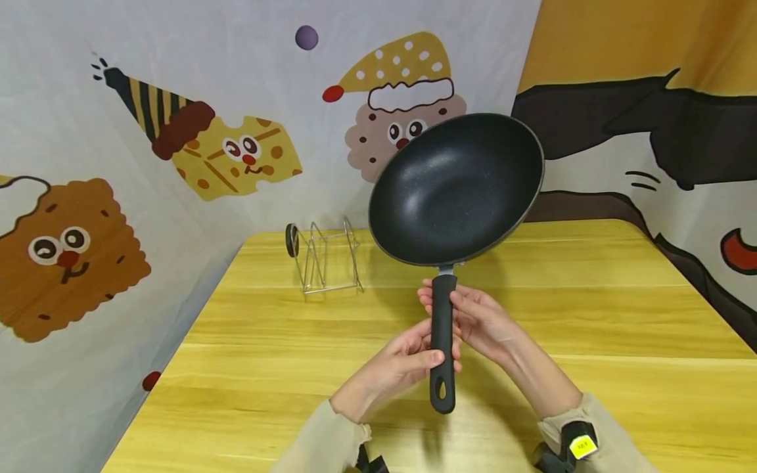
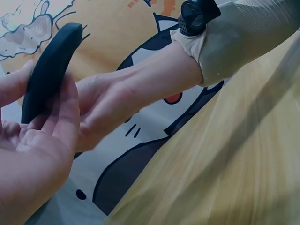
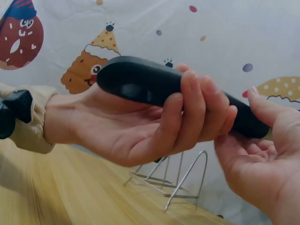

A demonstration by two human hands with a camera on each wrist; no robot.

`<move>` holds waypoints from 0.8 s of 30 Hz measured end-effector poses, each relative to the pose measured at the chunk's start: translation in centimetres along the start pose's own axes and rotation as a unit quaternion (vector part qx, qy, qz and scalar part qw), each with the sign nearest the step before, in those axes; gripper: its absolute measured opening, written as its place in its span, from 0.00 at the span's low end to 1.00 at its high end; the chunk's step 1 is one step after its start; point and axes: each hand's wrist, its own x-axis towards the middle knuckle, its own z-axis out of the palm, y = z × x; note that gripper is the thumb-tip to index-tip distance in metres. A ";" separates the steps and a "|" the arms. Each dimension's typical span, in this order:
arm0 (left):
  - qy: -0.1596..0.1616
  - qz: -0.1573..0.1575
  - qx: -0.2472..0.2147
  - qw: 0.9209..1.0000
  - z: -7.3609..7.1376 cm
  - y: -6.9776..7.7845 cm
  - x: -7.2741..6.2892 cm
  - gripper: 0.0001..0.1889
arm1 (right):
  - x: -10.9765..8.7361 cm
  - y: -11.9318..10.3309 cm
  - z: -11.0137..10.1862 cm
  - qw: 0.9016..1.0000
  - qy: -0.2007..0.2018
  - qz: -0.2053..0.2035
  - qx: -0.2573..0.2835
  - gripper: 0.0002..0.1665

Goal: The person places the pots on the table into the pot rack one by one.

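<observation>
A black frying pan (image 1: pixel 458 187) is held up above the table, its dark inner face turned toward the head camera and its handle (image 1: pixel 443 328) pointing down at me. My left hand (image 1: pixel 405 358) grips the lower part of the handle, thumb across the front, fingers curled behind. Higher up, close to the pan's body, my right hand (image 1: pixel 481 318) pinches the handle between thumb and fingers. The right wrist view shows the left hand's fingers wrapped round the handle (image 3: pixel 140 79), with the right hand (image 3: pixel 262 159) nearer the pan end.
A wire rack (image 1: pixel 328 259) with a black round part at one end stands at the back left of the wooden table (image 1: pixel 266 368). A cloth printed with cartoon figures (image 1: pixel 236 79) hangs behind and along the left side.
</observation>
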 end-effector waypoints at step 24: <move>0.152 -0.095 0.238 0.955 1.4 1.7 -0.4 0.22 | 0.1 -0.3 1.3 0.957 0.117 0.013 -0.264 0.15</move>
